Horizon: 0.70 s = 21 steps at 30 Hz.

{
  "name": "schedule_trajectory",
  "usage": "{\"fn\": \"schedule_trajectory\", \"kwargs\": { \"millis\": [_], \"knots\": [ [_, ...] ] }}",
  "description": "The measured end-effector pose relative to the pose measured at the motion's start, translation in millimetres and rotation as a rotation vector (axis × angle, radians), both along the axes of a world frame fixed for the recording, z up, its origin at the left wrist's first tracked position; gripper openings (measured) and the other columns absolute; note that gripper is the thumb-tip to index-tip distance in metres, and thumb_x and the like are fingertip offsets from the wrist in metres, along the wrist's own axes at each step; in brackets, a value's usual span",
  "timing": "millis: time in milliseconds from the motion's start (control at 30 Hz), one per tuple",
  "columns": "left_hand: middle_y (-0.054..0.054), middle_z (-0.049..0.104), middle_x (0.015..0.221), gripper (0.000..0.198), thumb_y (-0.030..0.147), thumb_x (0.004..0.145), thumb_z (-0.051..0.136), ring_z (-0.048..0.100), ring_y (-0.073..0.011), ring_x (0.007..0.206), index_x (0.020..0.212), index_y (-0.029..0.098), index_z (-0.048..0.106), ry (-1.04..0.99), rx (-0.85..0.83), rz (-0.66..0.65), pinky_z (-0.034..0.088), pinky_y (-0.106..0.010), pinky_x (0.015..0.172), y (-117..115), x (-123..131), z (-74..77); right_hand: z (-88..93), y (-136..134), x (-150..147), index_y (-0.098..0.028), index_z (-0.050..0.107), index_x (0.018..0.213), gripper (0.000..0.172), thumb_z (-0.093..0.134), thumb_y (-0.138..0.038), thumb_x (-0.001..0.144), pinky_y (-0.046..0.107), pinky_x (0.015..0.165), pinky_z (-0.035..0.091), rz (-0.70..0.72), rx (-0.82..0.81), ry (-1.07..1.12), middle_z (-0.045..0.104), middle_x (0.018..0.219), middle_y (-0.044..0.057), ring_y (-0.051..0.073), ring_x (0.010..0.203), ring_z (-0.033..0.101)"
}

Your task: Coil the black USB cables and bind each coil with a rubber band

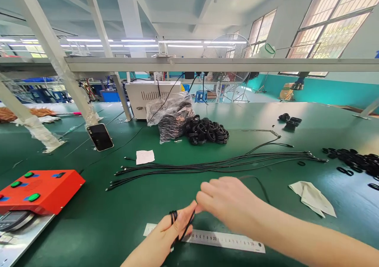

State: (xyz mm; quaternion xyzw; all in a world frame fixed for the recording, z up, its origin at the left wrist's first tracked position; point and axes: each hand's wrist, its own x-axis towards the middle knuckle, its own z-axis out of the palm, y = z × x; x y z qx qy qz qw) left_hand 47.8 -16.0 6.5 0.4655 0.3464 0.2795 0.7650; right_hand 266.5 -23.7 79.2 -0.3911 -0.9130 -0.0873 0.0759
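A black cable [173, 216] is looped around my left hand [166, 233], which is closed on it near the front of the table. My right hand [223, 200] pinches the same cable beside the tip of my left thumb, its fingertips partly hidden. A blurred stretch of cable trails out behind my right wrist. Under both hands lies a steel ruler [225, 239], partly covered by the left hand. Just beyond, several straight black cables [192, 167] lie side by side across the green table [112, 215].
A red box with green buttons [56, 188] stands at left. Behind are a phone [100, 137], a paper slip [145, 157], coiled cables [207, 131] and a plastic bag [173, 119]. Small black rings [355, 160] and a white cloth [312, 196] lie at right.
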Motion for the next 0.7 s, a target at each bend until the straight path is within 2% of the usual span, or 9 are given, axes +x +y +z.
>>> {"fn": "schedule_trajectory", "kwargs": {
  "millis": [100, 200, 267, 333, 400, 467, 500, 600, 700],
  "knots": [
    [-0.014, 0.064, 0.13, 0.042, 0.044, 0.094, 0.044, 0.061, -0.0307, 0.118, 0.121, 0.02, 0.066, -0.059, -0.118, -0.136, 0.037, -0.05, 0.108, -8.0, 8.1, 11.5, 9.2, 21.6, -4.1, -0.019, 0.057, 0.069, 0.032, 0.052, -0.037, 0.096, 0.028, 0.052, 0.022, -0.034, 0.107, 0.216, 0.053, 0.063, -0.001, 0.012, 0.059, 0.049],
    [-0.017, 0.073, 0.113, 0.039, 0.038, 0.094, 0.047, 0.07, -0.0273, 0.102, 0.106, 0.012, 0.073, -0.121, -0.163, -0.172, 0.057, -0.035, 0.085, -12.9, 16.5, 21.0, -0.2, 37.0, -10.5, -0.02, 0.06, 0.069, 0.037, 0.055, -0.048, 0.092, 0.025, 0.053, 0.023, -0.123, 0.045, 0.386, 0.053, 0.063, -0.002, 0.011, 0.061, 0.05],
    [-0.018, 0.078, 0.093, 0.043, 0.036, 0.097, 0.042, 0.076, -0.0205, 0.078, 0.104, 0.009, 0.074, -0.218, -0.217, -0.133, 0.059, -0.02, 0.06, -11.9, 14.5, 22.8, -14.4, 41.4, -13.5, -0.02, 0.06, 0.07, 0.036, 0.055, -0.048, 0.092, 0.023, 0.054, 0.026, -0.2, -0.072, 0.46, 0.056, 0.066, -0.002, 0.011, 0.062, 0.051],
    [-0.014, 0.08, 0.084, 0.047, 0.035, 0.1, 0.032, 0.073, -0.0108, 0.056, 0.112, 0.011, 0.071, -0.394, -0.241, -0.019, 0.052, -0.01, 0.048, -7.2, 5.2, 22.0, -32.2, 39.0, -15.6, -0.021, 0.057, 0.071, 0.035, 0.049, -0.045, 0.096, 0.022, 0.054, 0.028, -0.284, -0.206, 0.497, 0.057, 0.067, -0.003, 0.011, 0.061, 0.052],
    [-0.01, 0.077, 0.105, 0.047, 0.033, 0.102, 0.023, 0.073, -0.006, 0.064, 0.127, 0.022, 0.061, -0.586, -0.182, 0.116, 0.052, -0.006, 0.055, -0.5, -6.9, 20.2, -50.9, 29.3, -17.3, -0.022, 0.056, 0.076, 0.033, 0.04, -0.038, 0.099, 0.022, 0.053, 0.03, -0.361, -0.302, 0.517, 0.058, 0.067, -0.003, 0.012, 0.058, 0.053],
    [-0.003, 0.06, 0.136, 0.046, 0.03, 0.102, 0.018, 0.071, -0.0087, 0.099, 0.14, 0.033, 0.043, -0.676, -0.094, 0.188, 0.054, -0.01, 0.077, 5.7, -15.3, 18.2, -68.1, 13.8, -18.4, -0.024, 0.057, 0.086, 0.026, 0.036, -0.031, 0.1, 0.022, 0.053, 0.032, -0.422, -0.347, 0.541, 0.062, 0.069, -0.002, 0.014, 0.057, 0.055],
    [0.001, 0.048, 0.146, 0.046, 0.028, 0.102, 0.018, 0.061, -0.0119, 0.117, 0.145, 0.036, 0.033, -0.682, -0.056, 0.211, 0.051, -0.015, 0.09, 8.1, -16.7, 17.0, -75.8, 4.8, -18.4, -0.026, 0.059, 0.094, 0.023, 0.036, -0.029, 0.099, 0.022, 0.053, 0.034, -0.419, -0.374, 0.542, 0.066, 0.074, -0.001, 0.014, 0.06, 0.059],
    [0.006, 0.027, 0.157, 0.052, 0.022, 0.1, 0.025, 0.029, -0.0194, 0.142, 0.149, 0.037, 0.013, -0.634, 0.016, 0.304, 0.033, -0.03, 0.114, 12.9, -12.4, 12.3, -94.5, -21.5, -15.8, -0.032, 0.056, 0.116, 0.027, 0.042, -0.024, 0.095, 0.022, 0.053, 0.036, -0.363, -0.443, 0.454, 0.072, 0.087, 0.001, 0.017, 0.069, 0.067],
    [0.009, 0.024, 0.158, 0.058, 0.018, 0.098, 0.032, 0.019, -0.0219, 0.145, 0.148, 0.038, 0.015, -0.547, 0.081, 0.41, 0.022, -0.034, 0.119, 16.9, -8.7, 9.4, -107.1, -39.9, -9.3, -0.033, 0.054, 0.12, 0.035, 0.051, -0.019, 0.088, 0.024, 0.048, 0.031, -0.312, -0.436, 0.23, 0.074, 0.082, 0.0, 0.02, 0.064, 0.069]
  ]
}}
